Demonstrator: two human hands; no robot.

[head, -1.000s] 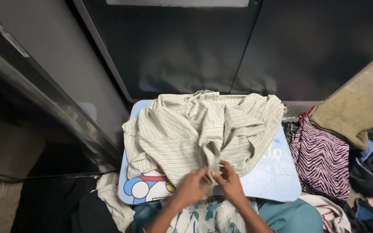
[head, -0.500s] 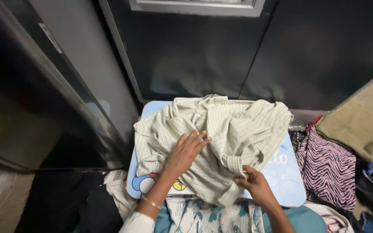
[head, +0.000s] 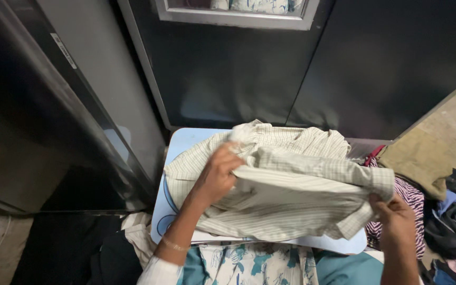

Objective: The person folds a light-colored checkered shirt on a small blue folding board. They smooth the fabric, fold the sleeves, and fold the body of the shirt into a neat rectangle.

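Note:
A cream checked shirt [head: 296,184] lies bunched on a small light-blue table [head: 186,145] with a cartoon print. My left hand [head: 218,171] grips a fold of the shirt near its left middle and lifts it off the tabletop. At the shirt's lower right corner, my right hand [head: 394,214] pinches the hem, so the cloth is stretched between both hands. A thin bracelet sits on my left wrist. My lap in teal patterned cloth [head: 249,266] shows below the table.
A pink-and-black striped garment [head: 410,200] and a pile of dark clothes [head: 452,221] lie to the right. A brown cloth [head: 423,158] sits behind them. Dark cabinet doors [head: 238,79] stand close behind the table, and a grey metal panel [head: 96,89] to the left.
My hands have moved apart from the shirt's front edge. The left went up onto the shirt and now lifts a fold; the right slid out to the lower right corner.

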